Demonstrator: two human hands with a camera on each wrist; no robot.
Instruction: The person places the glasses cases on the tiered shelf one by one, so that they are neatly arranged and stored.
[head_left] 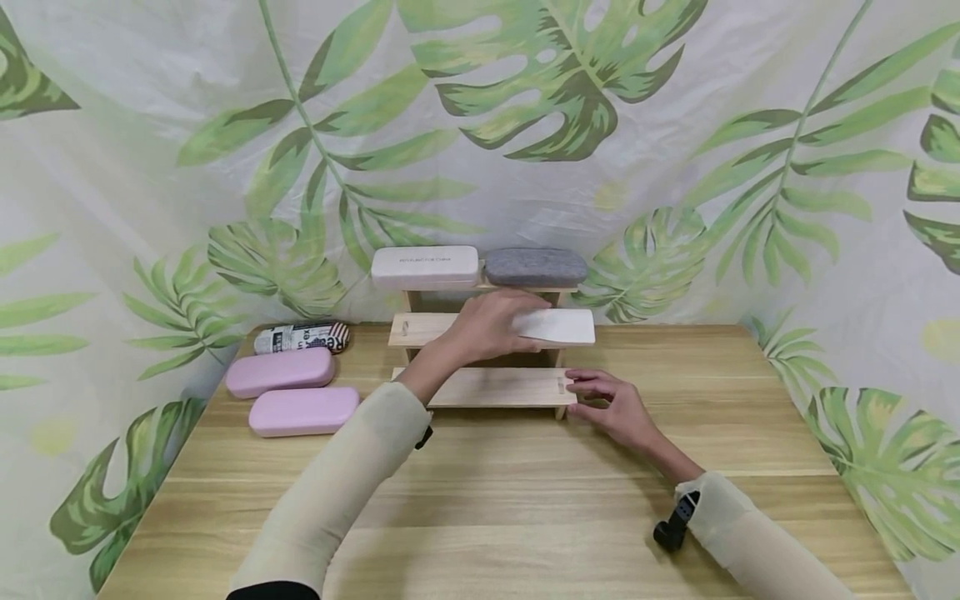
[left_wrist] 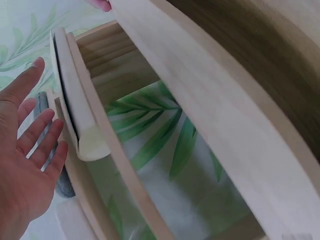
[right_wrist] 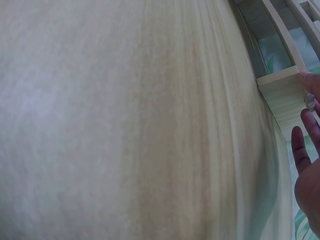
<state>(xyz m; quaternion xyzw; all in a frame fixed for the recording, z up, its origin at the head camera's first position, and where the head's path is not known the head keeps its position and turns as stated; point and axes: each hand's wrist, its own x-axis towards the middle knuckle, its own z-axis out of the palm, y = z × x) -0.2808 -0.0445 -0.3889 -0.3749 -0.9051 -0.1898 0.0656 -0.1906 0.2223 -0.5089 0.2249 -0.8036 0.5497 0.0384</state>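
Note:
A three-tier wooden stand stands on the table. On its middle tier, at the right, lies a white glasses case. My left hand is over that tier at the case's left part; the left wrist view shows its fingers extended and spread beside the case. My right hand holds the right end of the bottom tier, thumb at the front edge and fingers at the end. On the top tier sit a white case with small lettering and a grey fabric case.
Left of the stand, two pink glasses cases and a case with printed letters lie on the wooden table. A leaf-patterned cloth hangs close behind the stand.

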